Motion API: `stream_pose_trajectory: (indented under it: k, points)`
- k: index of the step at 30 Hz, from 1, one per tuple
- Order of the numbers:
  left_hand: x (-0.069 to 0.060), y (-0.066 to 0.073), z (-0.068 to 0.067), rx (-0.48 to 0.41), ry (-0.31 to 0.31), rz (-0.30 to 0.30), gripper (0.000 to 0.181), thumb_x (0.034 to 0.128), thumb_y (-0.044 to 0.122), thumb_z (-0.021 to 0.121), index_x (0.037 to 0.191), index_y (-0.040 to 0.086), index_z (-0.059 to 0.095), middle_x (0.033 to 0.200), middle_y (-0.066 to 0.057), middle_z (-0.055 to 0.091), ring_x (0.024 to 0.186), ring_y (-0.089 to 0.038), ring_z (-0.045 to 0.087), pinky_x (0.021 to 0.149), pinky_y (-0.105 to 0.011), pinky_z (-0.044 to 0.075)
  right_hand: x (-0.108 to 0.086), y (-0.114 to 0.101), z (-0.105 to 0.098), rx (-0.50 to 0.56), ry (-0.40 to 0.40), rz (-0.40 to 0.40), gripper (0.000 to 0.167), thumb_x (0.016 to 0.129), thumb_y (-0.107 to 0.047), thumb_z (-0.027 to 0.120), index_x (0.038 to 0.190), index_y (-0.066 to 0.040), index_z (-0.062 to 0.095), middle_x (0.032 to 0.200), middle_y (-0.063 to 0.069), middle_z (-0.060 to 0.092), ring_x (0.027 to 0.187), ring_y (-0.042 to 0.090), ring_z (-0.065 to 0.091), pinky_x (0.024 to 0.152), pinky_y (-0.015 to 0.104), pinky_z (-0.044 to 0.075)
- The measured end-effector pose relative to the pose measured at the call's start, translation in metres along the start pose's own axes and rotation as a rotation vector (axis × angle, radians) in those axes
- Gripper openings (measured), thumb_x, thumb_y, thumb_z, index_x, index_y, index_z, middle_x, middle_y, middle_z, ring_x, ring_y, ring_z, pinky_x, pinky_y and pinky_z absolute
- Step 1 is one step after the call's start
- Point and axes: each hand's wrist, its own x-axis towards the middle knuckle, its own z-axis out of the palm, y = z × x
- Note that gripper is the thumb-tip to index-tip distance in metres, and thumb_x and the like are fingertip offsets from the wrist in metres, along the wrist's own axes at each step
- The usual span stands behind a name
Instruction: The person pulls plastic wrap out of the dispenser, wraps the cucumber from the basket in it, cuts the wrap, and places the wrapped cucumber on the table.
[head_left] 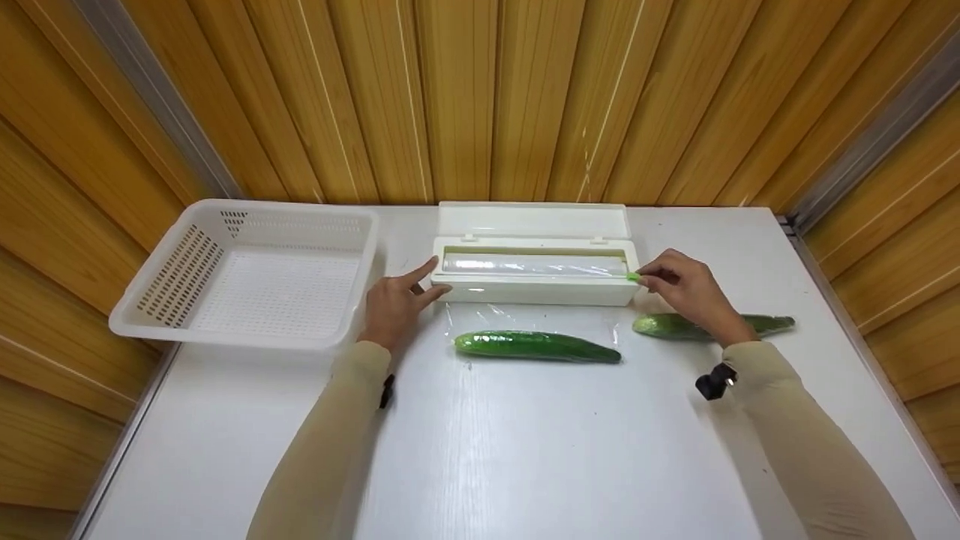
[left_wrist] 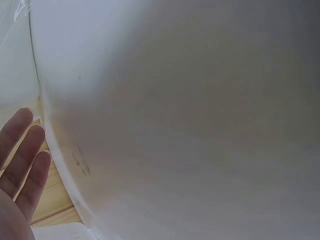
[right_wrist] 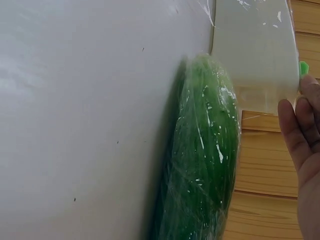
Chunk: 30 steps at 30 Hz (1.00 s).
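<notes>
A white plastic-wrap dispenser box (head_left: 534,292) stands lid-up at the back of the table, a roll of cling film (head_left: 525,263) inside it. My left hand (head_left: 391,306) touches the box's left end with thumb and forefinger spread; in the left wrist view its other fingers (left_wrist: 26,165) are fairly straight. At the box's right front corner, my right hand (head_left: 686,289) pinches a small green slide cutter (head_left: 634,277). A cucumber (head_left: 536,346) lies on clear film (head_left: 517,316) drawn out before the box. Beneath my right wrist is another cucumber (head_left: 769,324), wrapped in film (right_wrist: 205,145).
A white perforated plastic basket (head_left: 255,341) sits at the table's left. Wood-patterned panels (head_left: 457,97) rise behind the white table (head_left: 570,457) and along both sides. The box's raised lid (head_left: 532,220) leans toward the back panel.
</notes>
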Motion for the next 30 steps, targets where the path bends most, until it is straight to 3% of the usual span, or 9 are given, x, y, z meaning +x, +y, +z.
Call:
stream_pose_trajectory:
  k: [6, 12, 20, 30]
  points:
    - [0.001, -0.002, 0.000, 0.006, -0.032, 0.023, 0.054, 0.0867, 0.039, 0.088, 0.135, 0.018, 0.075, 0.071, -0.007, 0.075, 0.059, -0.020, 0.064, 0.059, -0.043, 0.054, -0.002, 0.000, 0.003, 0.013, -0.001, 0.056, 0.010, 0.099, -0.005, 0.076, 0.108, -0.003, 0.078, 0.100, 0.009, 0.067, 0.082, 0.013, 0.065, 0.074, 0.011, 0.051]
    - [0.002, 0.001, -0.004, -0.020, -0.053, 0.016, 0.054, 0.0870, 0.035, 0.088, 0.135, 0.014, 0.074, 0.075, -0.007, 0.076, 0.065, -0.022, 0.070, 0.062, -0.043, 0.057, -0.003, -0.003, 0.004, -0.016, 0.000, 0.049, 0.015, 0.099, -0.008, 0.077, 0.113, -0.004, 0.078, 0.101, 0.006, 0.068, 0.087, 0.013, 0.062, 0.077, 0.011, 0.049]
    - [0.008, 0.005, -0.007, -0.020, -0.041, 0.082, 0.053, 0.0864, 0.031, 0.089, 0.132, 0.008, 0.075, 0.074, -0.009, 0.071, 0.065, -0.024, 0.069, 0.060, -0.043, 0.055, 0.004, -0.011, 0.009, -0.044, 0.031, -0.046, 0.029, 0.090, -0.004, 0.085, 0.118, -0.002, 0.078, 0.099, 0.008, 0.067, 0.084, 0.011, 0.060, 0.074, 0.012, 0.047]
    - [0.008, 0.004, -0.009, 0.007, -0.066, 0.076, 0.054, 0.0870, 0.033, 0.089, 0.133, 0.008, 0.074, 0.076, -0.010, 0.071, 0.068, -0.024, 0.070, 0.061, -0.042, 0.055, 0.006, -0.011, 0.020, -0.107, 0.024, -0.182, 0.027, 0.081, 0.002, 0.090, 0.107, -0.002, 0.081, 0.093, 0.006, 0.062, 0.074, 0.013, 0.050, 0.064, 0.015, 0.039]
